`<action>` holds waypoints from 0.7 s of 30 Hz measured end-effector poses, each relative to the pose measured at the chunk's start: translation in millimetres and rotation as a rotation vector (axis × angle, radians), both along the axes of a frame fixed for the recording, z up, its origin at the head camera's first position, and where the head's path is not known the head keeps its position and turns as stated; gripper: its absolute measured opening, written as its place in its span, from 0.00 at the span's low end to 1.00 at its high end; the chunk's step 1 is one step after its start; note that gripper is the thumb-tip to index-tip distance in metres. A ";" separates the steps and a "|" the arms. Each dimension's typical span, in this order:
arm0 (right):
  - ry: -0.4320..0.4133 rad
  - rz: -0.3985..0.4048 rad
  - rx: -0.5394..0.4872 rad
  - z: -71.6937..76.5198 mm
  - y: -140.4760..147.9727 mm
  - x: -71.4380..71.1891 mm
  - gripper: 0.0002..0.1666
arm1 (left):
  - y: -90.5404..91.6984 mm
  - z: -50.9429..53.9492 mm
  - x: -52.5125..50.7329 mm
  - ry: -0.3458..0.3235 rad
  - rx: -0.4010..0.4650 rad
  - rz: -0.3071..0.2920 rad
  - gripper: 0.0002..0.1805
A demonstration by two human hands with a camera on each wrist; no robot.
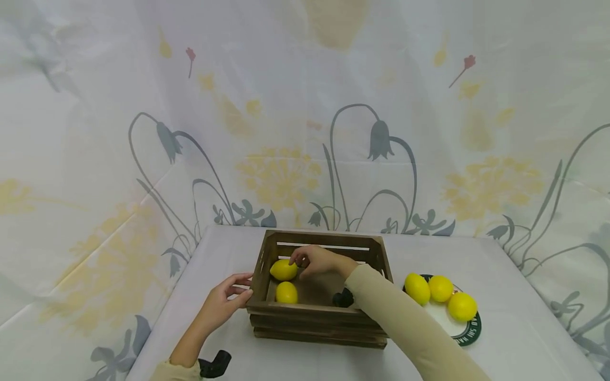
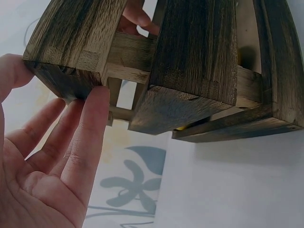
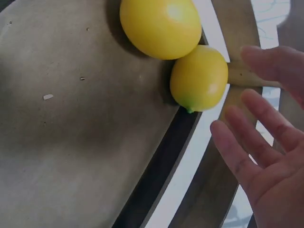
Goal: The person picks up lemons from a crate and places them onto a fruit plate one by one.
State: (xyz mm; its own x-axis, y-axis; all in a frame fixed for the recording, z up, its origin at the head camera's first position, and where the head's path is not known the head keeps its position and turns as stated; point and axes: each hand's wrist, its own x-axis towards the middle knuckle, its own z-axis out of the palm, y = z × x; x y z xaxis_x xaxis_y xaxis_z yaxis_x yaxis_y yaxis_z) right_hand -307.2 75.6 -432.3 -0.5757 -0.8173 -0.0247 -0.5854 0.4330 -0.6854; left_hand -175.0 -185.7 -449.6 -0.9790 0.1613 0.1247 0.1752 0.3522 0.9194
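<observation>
A brown wooden slatted crate (image 1: 319,317) holds two yellow lemons at its left end, one toward the back (image 1: 283,270) and one nearer the front (image 1: 286,292). My left hand (image 1: 223,302) touches the crate's left side near the front corner. In the left wrist view, fairly straight fingers of that hand (image 2: 57,156) rest against the slatted wood (image 2: 190,52). My right hand (image 1: 320,262) is inside the crate, beside the back lemon. The right wrist view has this hand (image 3: 270,147) with fingers spread and nothing held, near two lemons (image 3: 161,26) (image 3: 199,78).
Right of the crate, a green-rimmed white plate (image 1: 472,333) bears three lemons (image 1: 416,289) (image 1: 440,289) (image 1: 462,307). Black devices are at both wrists (image 1: 215,365) (image 1: 343,298). A patterned curtain (image 1: 305,106) stands behind the white table (image 1: 229,246).
</observation>
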 end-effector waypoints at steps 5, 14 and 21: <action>0.001 0.026 0.097 -4.8 -9.3 -2.6 0.21 | 0.4 -0.3 -0.2 0.006 0.001 -0.002 0.21; -0.061 0.091 0.268 -8.7 -22.7 -0.9 0.25 | 0.2 -0.3 -1.0 0.017 -0.003 -0.023 0.22; -0.150 0.189 0.425 -10.8 -31.0 5.3 0.27 | -0.6 -0.8 -1.1 0.017 -0.007 -0.026 0.22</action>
State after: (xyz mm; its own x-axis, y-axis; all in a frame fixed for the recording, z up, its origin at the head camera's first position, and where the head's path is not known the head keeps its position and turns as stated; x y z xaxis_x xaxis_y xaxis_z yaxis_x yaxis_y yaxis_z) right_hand -301.9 44.6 -443.1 -0.3824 -0.8070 -0.4501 -0.5895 0.5882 -0.5536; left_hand -176.1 -186.3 -450.4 -0.9722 0.1876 0.1397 0.1997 0.3542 0.9136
